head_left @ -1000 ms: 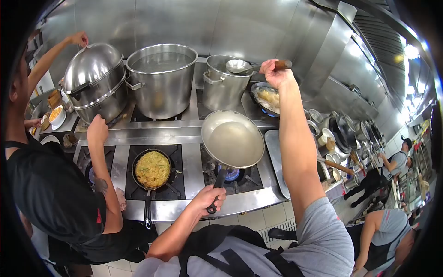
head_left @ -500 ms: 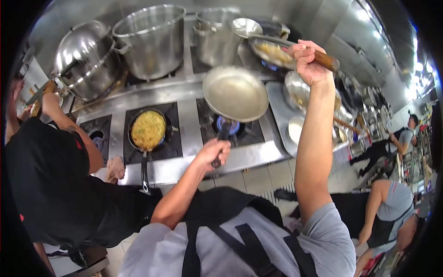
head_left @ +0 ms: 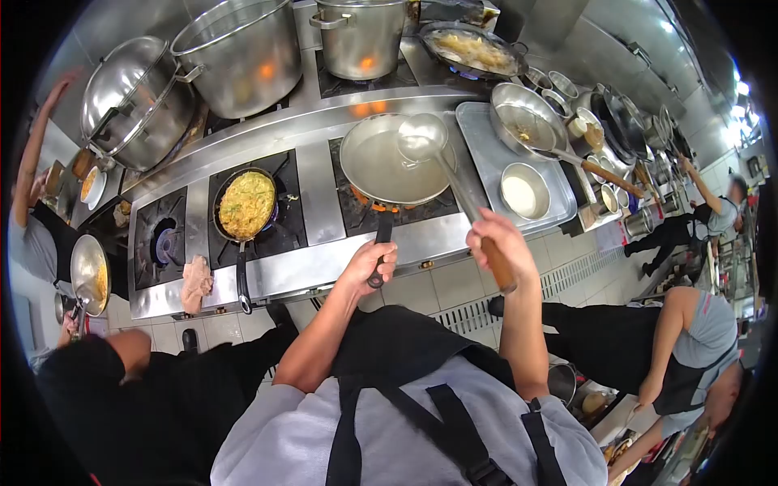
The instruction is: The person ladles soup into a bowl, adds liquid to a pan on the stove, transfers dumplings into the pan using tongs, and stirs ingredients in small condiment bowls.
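Observation:
My left hand (head_left: 370, 266) is closed around the black handle of a wide frying pan (head_left: 373, 174) on the middle burner, where orange glows beneath it. Clear liquid seems to cover part of the pan's bottom. My right hand (head_left: 501, 245) grips the wooden end of a long steel ladle (head_left: 422, 137), whose bowl is over the pan's right side. A smaller pan holding a yellow omelette (head_left: 247, 205) is on the burner to the left, its handle toward the front edge. To the right, a bowl of white contents (head_left: 519, 191) stands on a metal tray (head_left: 478, 130).
Large pots (head_left: 239, 61) line the back of the stove. A wok of frying food (head_left: 470, 52) is at the back right. A strainer-like pan (head_left: 528, 118) rests over the tray. A crumpled cloth (head_left: 196, 283) lies at the front edge. Co-workers (head_left: 146, 405) stand left and right.
My right hand has come down and toward me, bringing the ladle from the back wok to the frying pan. The co-worker at left has moved back from the stove, with a pan now visible there.

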{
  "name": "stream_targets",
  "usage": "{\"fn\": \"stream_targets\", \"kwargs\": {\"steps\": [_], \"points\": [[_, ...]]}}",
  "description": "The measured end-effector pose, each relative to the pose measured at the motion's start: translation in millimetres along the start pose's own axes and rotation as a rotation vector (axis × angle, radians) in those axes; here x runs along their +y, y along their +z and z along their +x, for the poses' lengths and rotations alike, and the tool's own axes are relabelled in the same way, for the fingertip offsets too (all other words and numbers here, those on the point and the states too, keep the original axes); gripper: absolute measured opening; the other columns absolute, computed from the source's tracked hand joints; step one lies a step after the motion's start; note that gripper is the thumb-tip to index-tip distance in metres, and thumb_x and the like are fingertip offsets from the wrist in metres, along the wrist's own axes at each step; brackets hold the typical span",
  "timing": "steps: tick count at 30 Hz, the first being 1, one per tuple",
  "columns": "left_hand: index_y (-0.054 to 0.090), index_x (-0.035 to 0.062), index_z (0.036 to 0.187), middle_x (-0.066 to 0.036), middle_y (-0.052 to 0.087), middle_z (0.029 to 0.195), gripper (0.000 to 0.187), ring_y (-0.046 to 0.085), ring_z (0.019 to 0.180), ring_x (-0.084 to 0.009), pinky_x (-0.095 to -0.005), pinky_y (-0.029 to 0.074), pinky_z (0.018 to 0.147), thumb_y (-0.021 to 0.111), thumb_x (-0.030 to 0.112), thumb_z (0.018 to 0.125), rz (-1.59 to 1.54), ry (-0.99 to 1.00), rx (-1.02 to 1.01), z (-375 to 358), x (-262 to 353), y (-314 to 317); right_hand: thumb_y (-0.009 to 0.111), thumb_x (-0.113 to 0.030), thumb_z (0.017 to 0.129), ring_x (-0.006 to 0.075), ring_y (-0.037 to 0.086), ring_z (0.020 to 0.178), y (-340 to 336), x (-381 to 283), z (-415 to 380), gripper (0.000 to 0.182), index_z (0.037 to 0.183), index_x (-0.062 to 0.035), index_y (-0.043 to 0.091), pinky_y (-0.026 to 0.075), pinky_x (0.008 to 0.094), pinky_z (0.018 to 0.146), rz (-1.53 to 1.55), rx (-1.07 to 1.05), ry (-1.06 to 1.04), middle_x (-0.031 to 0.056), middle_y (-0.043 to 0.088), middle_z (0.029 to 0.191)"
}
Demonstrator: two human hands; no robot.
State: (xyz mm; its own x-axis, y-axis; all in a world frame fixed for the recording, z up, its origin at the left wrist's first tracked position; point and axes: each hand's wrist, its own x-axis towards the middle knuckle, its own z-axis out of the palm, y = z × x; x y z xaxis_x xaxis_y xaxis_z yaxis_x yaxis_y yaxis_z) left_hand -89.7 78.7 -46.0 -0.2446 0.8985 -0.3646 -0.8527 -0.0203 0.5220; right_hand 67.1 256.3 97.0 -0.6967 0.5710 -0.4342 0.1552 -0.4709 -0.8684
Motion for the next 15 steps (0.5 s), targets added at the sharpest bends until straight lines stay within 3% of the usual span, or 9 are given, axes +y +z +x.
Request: {"fn": "stream_targets", "kwargs": {"steps": [2,5,10,15], "points": [[0.047,0.0076,0.088,0.006,0.041,0.064,0.012,0.038,0.044,-0.0018,-0.0198,0.035,0.038,0.055,0.017,0.088,-0.003,0.013,0.016,5,-9,-3,0.056,-0.012,0.083,0.0113,0.046,0.042,-9,13,2,0.059,0.135,-0.0002,0.030,0.040,0.0246,0.038,-0.138,-0.200,-0.003,0.0046,0.054,0.066],[0.047,0.0084,0.088,0.006,0.040,0.064,0.013,0.037,0.044,-0.0021,-0.0207,0.036,0.039,0.054,0.018,0.088,-0.022,0.030,0.031,13,-17,-4,0.054,-0.007,0.083,0.0130,0.048,0.040,-17,26,3,0.062,0.139,-0.0026,0.026,0.044,0.0254,0.040,-0.217,-0.237,-0.038,0.0043,0.054,0.065],[0.045,0.0109,0.083,0.005,0.040,0.062,0.013,0.038,0.044,-0.0038,-0.0224,0.038,0.040,0.053,0.020,0.088,0.097,0.078,0.100,21,-37,-11,0.051,-0.001,0.085,0.0093,0.046,0.053,-21,38,-4,0.067,0.143,-0.0062,0.019,0.048,0.0265,0.042,-0.315,-0.282,-0.090,0.0023,0.047,0.067],[0.043,0.0130,0.077,0.005,0.040,0.061,0.016,0.038,0.044,-0.0047,-0.0228,0.038,0.041,0.051,0.020,0.089,0.093,0.053,0.071,25,-41,-14,0.052,-0.001,0.083,0.0096,0.047,0.051,-16,64,-9,0.068,0.143,-0.0056,0.019,0.046,0.0262,0.042,-0.380,-0.222,-0.136,0.0031,0.049,0.068]]}}
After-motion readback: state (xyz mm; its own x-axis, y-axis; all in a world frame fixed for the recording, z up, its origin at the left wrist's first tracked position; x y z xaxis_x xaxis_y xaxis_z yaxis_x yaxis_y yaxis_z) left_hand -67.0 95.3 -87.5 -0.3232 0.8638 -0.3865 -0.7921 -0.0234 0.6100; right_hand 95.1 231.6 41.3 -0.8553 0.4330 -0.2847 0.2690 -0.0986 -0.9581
